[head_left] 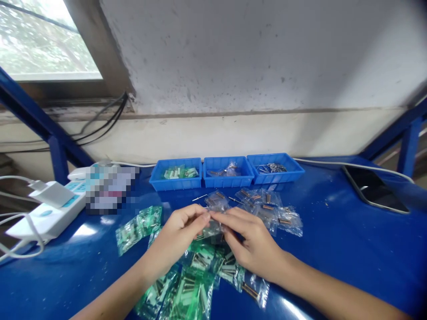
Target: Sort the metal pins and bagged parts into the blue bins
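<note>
**Left hand (176, 235) and right hand (251, 236) pinch one small clear packet (215, 228) in front of the middle tray (228, 181)**

Nearest, well in front of the middle tray, lies a heap of green packets (187, 295), at least three, too overlapped to count fully; pale and metal pieces show inside. One packet with copper-coloured pieces (254, 291) lies at the heap's right edge.

Above the heap, both hands' fingertips are closed on the clear packet between them; its contents are hard to make out.

Closer to the middle tray, at least four copper-filled packets (289, 221) spread in front and to its right. Two loose metal pins (199, 198) lie just in front of it.

Three blue trays stand in a row. The middle one holds clear packets, their number unclear; the left tray (176, 183) holds green packets; the right tray (280, 177) holds many loose metal pins.

One black phone (375, 189) lies well right of the middle tray, one white power strip (56, 218) well left.
</note>
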A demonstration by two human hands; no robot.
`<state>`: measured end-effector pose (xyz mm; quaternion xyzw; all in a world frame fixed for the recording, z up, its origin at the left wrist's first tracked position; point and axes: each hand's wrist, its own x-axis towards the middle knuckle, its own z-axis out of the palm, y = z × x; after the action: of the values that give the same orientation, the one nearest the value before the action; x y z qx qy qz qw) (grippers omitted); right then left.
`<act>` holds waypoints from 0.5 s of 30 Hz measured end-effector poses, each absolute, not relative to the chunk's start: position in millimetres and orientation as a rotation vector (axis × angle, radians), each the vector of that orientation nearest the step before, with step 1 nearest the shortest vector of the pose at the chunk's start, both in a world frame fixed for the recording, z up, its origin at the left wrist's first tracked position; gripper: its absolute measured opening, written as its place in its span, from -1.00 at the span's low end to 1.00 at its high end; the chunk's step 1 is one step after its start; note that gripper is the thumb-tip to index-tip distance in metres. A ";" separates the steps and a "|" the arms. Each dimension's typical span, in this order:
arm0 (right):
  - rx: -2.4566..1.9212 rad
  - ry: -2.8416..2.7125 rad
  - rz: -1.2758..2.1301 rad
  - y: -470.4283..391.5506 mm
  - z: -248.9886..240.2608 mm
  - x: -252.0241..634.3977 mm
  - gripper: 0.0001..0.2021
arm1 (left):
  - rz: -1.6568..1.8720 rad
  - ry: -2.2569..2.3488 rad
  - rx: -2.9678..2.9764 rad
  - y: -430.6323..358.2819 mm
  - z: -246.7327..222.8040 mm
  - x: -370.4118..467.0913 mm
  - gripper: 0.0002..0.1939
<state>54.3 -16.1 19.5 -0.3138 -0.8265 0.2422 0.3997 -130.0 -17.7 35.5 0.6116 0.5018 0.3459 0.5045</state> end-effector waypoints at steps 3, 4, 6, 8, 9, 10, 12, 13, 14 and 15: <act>-0.813 -2.019 0.729 -16.7 22.8 54.4 -0.60 | 0.945 1.261 1.604 -18.7 34.4 -129.5 -0.85; -0.846 -1.981 0.773 -16.7 24.6 54.7 -0.65 | 1.003 1.287 1.711 -19.8 34.4 -129.7 -0.89; -0.921 -1.891 0.875 -16.0 28.7 55.7 -0.82 | 1.111 1.284 2.021 -22.6 34.6 -130.4 -0.91; -0.965 -1.805 1.013 -14.8 32.3 56.6 -0.81 | 1.169 1.209 2.342 -25.3 34.3 -131.5 -0.82; -0.976 -1.771 1.092 -14.2 33.5 56.7 -0.75 | 1.174 1.168 2.453 -26.3 33.8 -131.9 -0.78; -0.986 -1.746 1.160 -13.5 33.9 56.3 -0.72 | 1.167 1.140 2.524 -27.0 33.1 -132.2 -0.75; -1.019 -1.724 1.231 -12.2 32.7 54.3 -0.73 | 1.130 1.132 2.568 -27.4 31.5 -132.3 -0.72; -1.038 -1.727 1.228 -11.6 31.1 52.9 -0.75 | 1.109 1.140 2.565 -27.4 30.8 -132.2 -0.72; -1.055 -1.737 1.199 -10.9 29.3 51.7 -0.77 | 1.086 1.152 2.558 -27.1 30.2 -132.0 -0.72; -1.069 -1.753 1.150 -10.3 27.7 50.8 -0.78 | 1.063 1.168 2.550 -26.9 29.7 -131.7 -0.73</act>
<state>50.8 -10.3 27.7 -0.4193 -0.6879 0.4513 0.3839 -131.7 -26.9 29.7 0.8480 0.3885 0.3534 0.0712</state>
